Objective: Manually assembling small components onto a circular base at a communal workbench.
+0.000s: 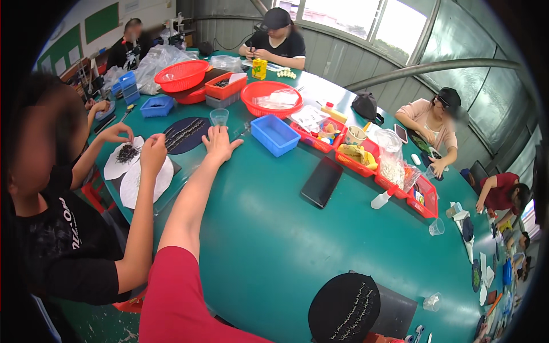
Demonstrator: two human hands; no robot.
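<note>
My left arm, in a red sleeve, stretches across the green table. My left hand (220, 145) is palm down, fingers extended and spread, with nothing in its grasp. Its fingertips are right at a clear plastic cup (219, 116); I cannot tell whether they touch it. Left of the hand lies a dark round fabric piece (182, 140) with rows of small beads or stones. Close to me rests a black round piece (331, 306) with similar shiny rows, partly over a dark flat sheet (394, 311). My right hand is out of view.
At left, a co-worker's hands (153, 153) hover over white round sheets (163, 182) holding a dark pile. Beyond stand a blue bin (275, 136), red baskets (266, 91) and red trays (354, 163). A dark phone or tablet (322, 182) and a small white bottle (380, 200) lie on the table.
</note>
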